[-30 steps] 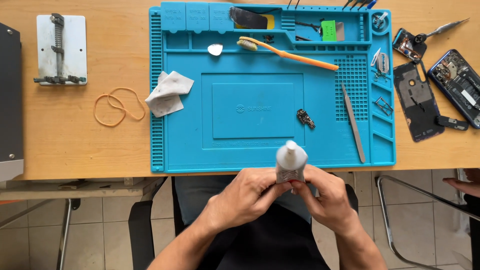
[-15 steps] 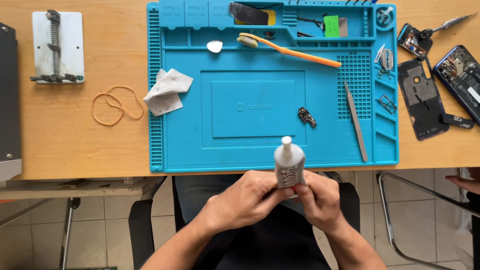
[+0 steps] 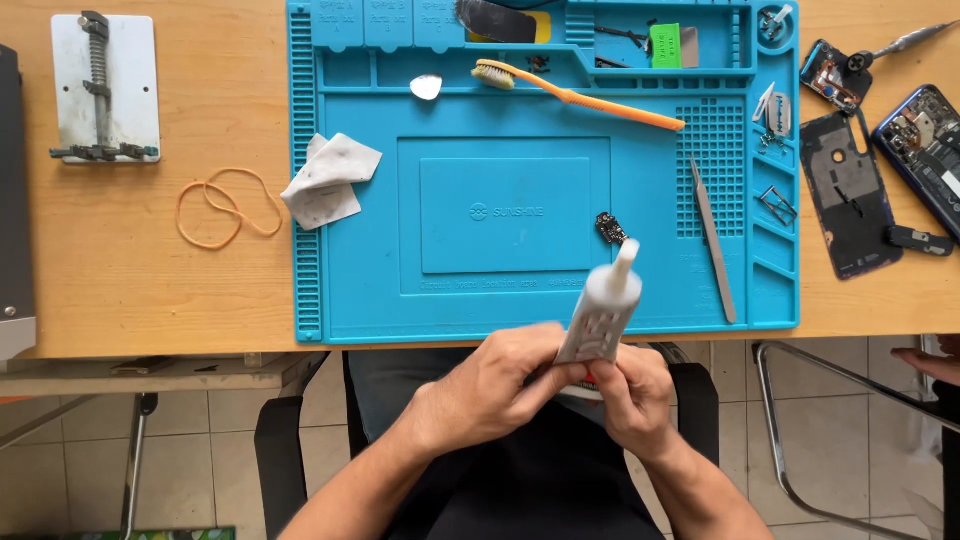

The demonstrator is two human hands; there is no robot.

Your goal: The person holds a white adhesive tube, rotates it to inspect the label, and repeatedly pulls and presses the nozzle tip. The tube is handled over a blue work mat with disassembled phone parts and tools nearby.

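Both my hands hold a white glue tube (image 3: pixel 603 308) with a long nozzle, just below the near edge of the blue work mat (image 3: pixel 520 300). My left hand (image 3: pixel 490 390) wraps the tube's lower part from the left. My right hand (image 3: pixel 630 395) pinches its bottom end from the right. The tube tilts up and to the right, its nozzle tip close to a small dark component (image 3: pixel 610 228) that lies on the mat. The tube looks blurred.
On the mat lie an orange toothbrush (image 3: pixel 590 97), metal tweezers (image 3: pixel 712 240), a white cloth (image 3: pixel 330 180) and a white pick (image 3: pixel 427 87). Rubber bands (image 3: pixel 225 205) and a metal clamp plate (image 3: pixel 105 88) sit left. Opened phones (image 3: pixel 860 190) lie right. Another person's hand (image 3: pixel 925 362) shows at right.
The tube has risen and tilted to the right, its nozzle now over the mat's near part. My hands have shifted slightly with it. The view has moved a little.
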